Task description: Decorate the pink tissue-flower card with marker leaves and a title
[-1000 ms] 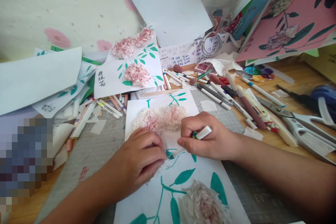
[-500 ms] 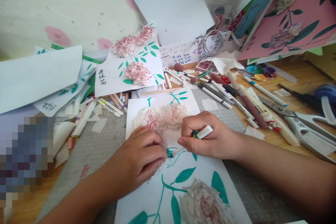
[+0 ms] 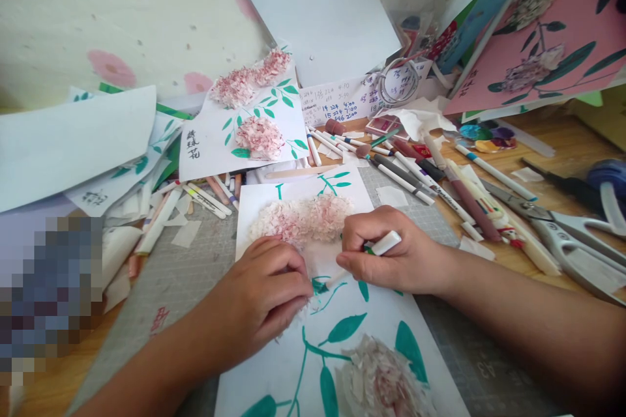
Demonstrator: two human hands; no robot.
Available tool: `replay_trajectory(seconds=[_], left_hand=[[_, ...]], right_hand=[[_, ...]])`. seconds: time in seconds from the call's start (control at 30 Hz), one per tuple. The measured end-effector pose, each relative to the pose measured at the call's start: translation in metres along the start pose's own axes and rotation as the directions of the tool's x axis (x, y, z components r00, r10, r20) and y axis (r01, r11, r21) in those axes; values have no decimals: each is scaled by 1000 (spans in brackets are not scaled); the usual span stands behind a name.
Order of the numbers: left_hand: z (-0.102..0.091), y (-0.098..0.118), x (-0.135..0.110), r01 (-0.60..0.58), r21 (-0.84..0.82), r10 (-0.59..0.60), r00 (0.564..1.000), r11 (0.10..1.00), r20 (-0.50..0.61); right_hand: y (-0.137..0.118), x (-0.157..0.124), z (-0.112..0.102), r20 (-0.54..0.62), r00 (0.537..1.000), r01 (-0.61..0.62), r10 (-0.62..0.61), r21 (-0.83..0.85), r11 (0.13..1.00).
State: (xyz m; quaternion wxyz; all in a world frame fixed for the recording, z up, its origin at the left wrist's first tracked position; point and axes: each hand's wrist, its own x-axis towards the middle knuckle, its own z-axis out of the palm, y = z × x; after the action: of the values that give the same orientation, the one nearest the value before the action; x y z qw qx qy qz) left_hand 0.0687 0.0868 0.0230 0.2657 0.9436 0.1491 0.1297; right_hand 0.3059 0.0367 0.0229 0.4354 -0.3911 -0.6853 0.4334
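In the head view, my right hand is closed round a white-barrelled green marker. The marker's front end points down at a green leaf outline on a white sheet. My left hand lies on this sheet with its fingers bent and resting on the paper, just left of the leaf outline. Above both hands, raised pale-pink paper flowers are stuck on the sheet. Part of another paper flower shows under my left hand. A larger paper flower and green painted leaves lie nearer me.
A grey cutting mat lies beneath the sheet. Behind it leans a finished flower picture. Markers, paper scraps and scissors crowd the right side. A pink flower picture stands at the upper right. White paper is at the left.
My right hand and the marker have shifted very slightly right, and a little more of the leaf outline shows. My left hand stays on the sheet. The view has moved slightly.
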Motion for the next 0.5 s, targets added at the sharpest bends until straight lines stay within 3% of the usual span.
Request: replay_trajectory(seconds=[0.5], left_hand=[[2, 0, -2, 20, 3, -20, 1000, 1000, 10]], right_hand=[[2, 0, -3, 33, 999, -11, 10, 21, 1000]])
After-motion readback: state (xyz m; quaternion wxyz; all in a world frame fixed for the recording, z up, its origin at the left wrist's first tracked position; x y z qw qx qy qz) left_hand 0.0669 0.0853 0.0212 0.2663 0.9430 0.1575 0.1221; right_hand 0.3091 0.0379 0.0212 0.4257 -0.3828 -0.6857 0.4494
